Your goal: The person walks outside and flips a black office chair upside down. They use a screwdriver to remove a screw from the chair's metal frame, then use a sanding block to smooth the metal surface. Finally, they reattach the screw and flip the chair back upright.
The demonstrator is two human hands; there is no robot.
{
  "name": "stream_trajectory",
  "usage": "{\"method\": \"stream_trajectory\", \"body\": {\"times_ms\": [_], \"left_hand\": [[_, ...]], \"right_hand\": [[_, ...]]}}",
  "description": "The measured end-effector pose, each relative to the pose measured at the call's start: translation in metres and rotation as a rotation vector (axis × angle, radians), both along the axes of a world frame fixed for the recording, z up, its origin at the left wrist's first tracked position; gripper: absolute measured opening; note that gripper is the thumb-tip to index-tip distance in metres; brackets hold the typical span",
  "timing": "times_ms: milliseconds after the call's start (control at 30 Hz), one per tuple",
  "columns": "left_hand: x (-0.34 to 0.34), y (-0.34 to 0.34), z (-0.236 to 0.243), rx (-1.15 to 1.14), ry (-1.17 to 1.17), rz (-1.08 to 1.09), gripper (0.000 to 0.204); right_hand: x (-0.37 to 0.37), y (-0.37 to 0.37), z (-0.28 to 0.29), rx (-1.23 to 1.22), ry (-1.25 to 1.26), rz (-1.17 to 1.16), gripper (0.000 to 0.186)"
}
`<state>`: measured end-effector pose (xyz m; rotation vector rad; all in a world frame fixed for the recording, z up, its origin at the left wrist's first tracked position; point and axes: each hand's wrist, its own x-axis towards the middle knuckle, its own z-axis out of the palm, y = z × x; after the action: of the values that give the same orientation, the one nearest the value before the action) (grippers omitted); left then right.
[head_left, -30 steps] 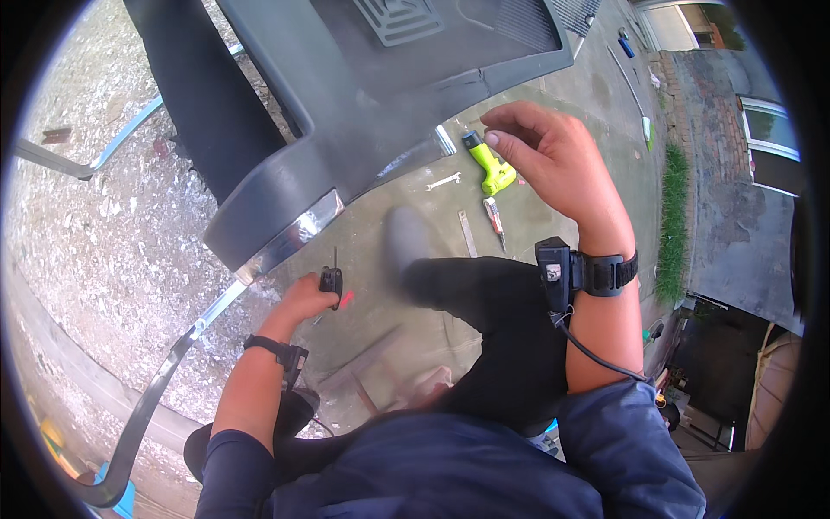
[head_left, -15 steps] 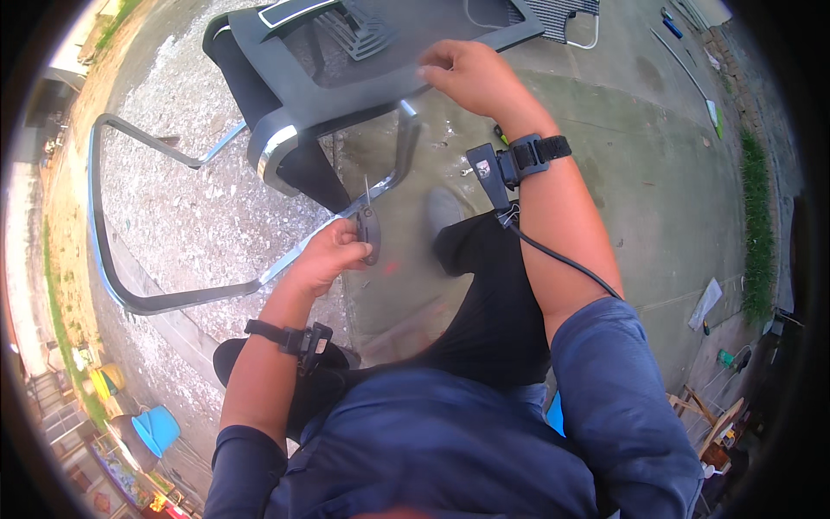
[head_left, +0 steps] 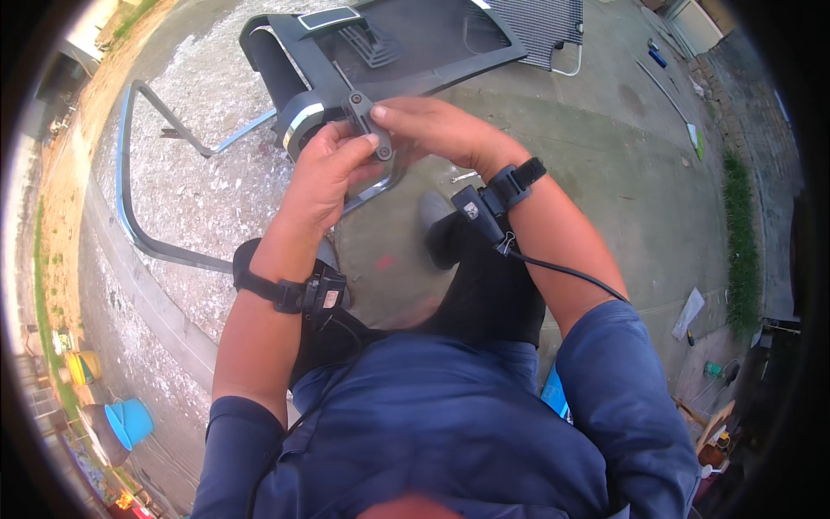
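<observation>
A dark grey folding hex key set (head_left: 369,124) is between my two hands, one thin key standing out from its upper end. My left hand (head_left: 322,173) grips the lower part of its handle, thumb across the front. From the other side my right hand (head_left: 437,130) pinches it with the thumb near the upper screw; its other fingers are partly hidden behind. Just beyond my hands lies a black mesh-backed chair (head_left: 304,80) tipped over on the ground. Its bent chrome tube frame (head_left: 127,186) stretches out to the left, partly covered by my left arm.
A striped folding seat (head_left: 545,35) stands behind the chair. A small wrench (head_left: 464,176) lies on the concrete near my foot. On the right are a long-handled tool (head_left: 667,91) and a strip of grass (head_left: 741,242). A blue bucket (head_left: 130,421) is at the lower left.
My left hand has lifted the hex key set up and away from the tube frame. My right hand has come off the chair's edge, down and left, onto the hex key set.
</observation>
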<state>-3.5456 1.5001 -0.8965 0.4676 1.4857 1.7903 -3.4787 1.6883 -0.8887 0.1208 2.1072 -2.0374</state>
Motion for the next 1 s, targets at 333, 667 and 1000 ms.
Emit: {"method": "stream_trajectory", "body": {"times_ms": [333, 667, 1000], "left_hand": [[-0.003, 0.001, -0.059, -0.263, 0.042, -0.386, 0.050], [-0.064, 0.070, -0.127, -0.445, -0.117, -0.284, 0.048], [-0.067, 0.122, -0.189, -0.281, -0.433, -0.109, 0.028]], "right_hand": [[0.037, -0.028, -0.065, -0.326, -0.322, -0.312, 0.056], [0.018, 0.039, -0.127, -0.148, -0.556, -0.336, 0.055], [-0.009, 0.061, -0.180, -0.411, -0.536, -0.350, 0.057]]}}
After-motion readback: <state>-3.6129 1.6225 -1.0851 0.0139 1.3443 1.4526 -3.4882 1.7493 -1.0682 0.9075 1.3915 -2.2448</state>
